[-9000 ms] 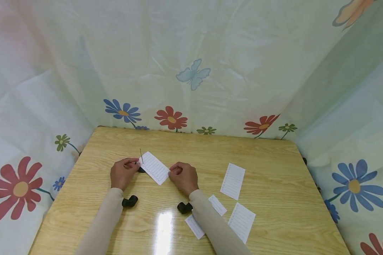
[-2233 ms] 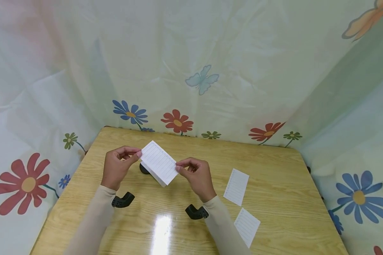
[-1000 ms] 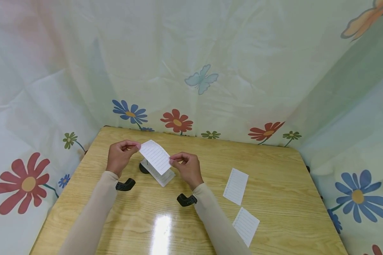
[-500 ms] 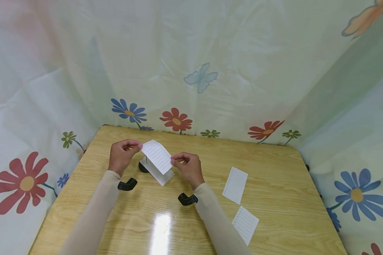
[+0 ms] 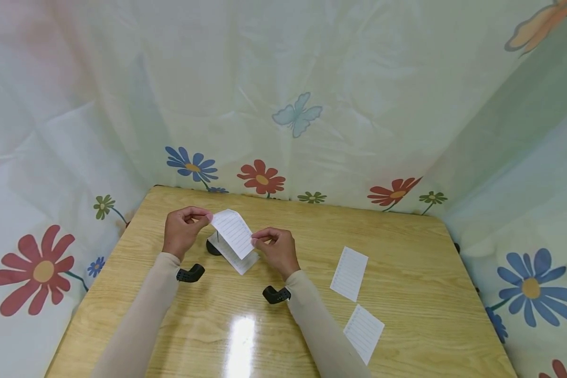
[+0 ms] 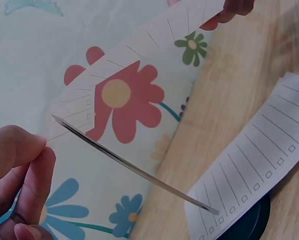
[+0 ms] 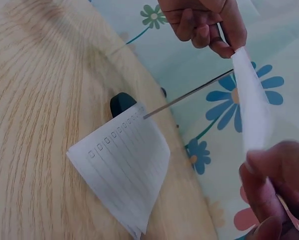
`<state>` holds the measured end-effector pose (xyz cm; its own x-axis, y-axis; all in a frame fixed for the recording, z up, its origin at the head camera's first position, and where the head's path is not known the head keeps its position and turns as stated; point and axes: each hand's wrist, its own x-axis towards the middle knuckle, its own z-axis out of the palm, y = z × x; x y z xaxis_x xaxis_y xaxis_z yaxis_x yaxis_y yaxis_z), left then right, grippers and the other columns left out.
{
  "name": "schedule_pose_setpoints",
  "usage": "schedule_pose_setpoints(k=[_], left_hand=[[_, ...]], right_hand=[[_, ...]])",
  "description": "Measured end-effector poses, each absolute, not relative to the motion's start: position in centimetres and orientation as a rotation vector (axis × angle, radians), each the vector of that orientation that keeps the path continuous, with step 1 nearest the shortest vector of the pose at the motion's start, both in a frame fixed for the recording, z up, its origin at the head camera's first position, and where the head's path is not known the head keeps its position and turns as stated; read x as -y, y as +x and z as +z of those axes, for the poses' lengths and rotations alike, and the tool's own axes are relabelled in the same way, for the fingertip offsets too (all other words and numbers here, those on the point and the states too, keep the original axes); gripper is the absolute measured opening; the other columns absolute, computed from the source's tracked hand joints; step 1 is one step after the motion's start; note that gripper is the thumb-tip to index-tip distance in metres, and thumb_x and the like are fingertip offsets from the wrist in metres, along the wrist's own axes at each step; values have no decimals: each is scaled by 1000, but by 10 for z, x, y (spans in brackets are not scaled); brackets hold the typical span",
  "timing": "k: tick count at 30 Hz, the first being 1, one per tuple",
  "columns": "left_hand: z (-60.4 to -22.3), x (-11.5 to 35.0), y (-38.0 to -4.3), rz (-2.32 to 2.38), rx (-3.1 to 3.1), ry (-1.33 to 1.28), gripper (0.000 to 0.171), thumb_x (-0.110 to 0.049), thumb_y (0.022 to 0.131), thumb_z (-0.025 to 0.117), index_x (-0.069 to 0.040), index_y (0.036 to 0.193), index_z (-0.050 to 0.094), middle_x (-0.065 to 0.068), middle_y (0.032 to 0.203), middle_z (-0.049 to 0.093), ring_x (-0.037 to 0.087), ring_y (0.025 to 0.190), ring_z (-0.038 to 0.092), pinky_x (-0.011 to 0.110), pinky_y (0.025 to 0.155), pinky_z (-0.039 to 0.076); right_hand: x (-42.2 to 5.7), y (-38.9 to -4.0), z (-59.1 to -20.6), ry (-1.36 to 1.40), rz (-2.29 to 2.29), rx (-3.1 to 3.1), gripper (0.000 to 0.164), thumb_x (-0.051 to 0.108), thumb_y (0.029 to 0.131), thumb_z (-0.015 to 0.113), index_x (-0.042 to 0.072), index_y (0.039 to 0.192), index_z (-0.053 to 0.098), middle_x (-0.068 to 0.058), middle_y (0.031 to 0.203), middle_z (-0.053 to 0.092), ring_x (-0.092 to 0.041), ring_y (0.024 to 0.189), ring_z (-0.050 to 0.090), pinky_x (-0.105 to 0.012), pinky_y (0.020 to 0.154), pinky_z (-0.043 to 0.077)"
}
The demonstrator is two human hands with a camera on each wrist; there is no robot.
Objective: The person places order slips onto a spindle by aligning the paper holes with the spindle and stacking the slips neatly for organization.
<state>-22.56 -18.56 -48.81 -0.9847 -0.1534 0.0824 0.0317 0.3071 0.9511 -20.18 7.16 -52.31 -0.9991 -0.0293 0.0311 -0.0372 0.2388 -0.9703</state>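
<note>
Both hands hold a white lined sheet (image 5: 234, 232) with small checkboxes above a bill spike (image 6: 134, 167). My left hand (image 5: 181, 231) pinches its left end between thumb and fingertips. The opposite end is pinched by my right hand (image 5: 280, 249). The sheet bows and slants down to the right. In the left wrist view the spike's pointed tip overlaps the sheet close to the left fingertips. Lower down, several similar sheets (image 7: 124, 155) are pierced on the spike, resting over its round black base (image 7: 122, 103).
On the wooden table (image 5: 406, 273), a lined sheet (image 5: 349, 274) lies to the right. Nearer me is another lined sheet (image 5: 365, 332), partly covered by the right sleeve. Each wrist wears a black camera mount (image 5: 190, 273). A flower-printed curtain (image 5: 340, 105) stands behind the table.
Nine seconds ago another sheet was held low at the spike, and two small slips lay near the right forearm; both slips are gone from there. Since then the hands drew closer, bowing the current sheet.
</note>
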Motion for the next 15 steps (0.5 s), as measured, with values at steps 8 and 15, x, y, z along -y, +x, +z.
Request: schedule_pose_setpoints(k=[8, 15], left_hand=[[-512, 190, -225, -1637, 2509, 138, 19, -24, 96, 81, -8, 107, 82, 10, 106, 79, 13, 94, 61, 27, 86, 42], [-529, 190, -228, -1570, 2587, 147, 15, -23, 96, 81, -10, 105, 83, 10, 106, 79, 12, 92, 62, 24, 84, 44]], right_hand=[[-73, -203, -537, 59, 1788, 2587, 8, 11, 93, 79, 17, 94, 84, 2, 86, 76, -11, 64, 54, -23, 58, 42], [-75, -204, -547, 50, 1780, 2644, 6, 11, 93, 80, 16, 94, 84, 1, 86, 74, -13, 73, 61, -25, 65, 48]])
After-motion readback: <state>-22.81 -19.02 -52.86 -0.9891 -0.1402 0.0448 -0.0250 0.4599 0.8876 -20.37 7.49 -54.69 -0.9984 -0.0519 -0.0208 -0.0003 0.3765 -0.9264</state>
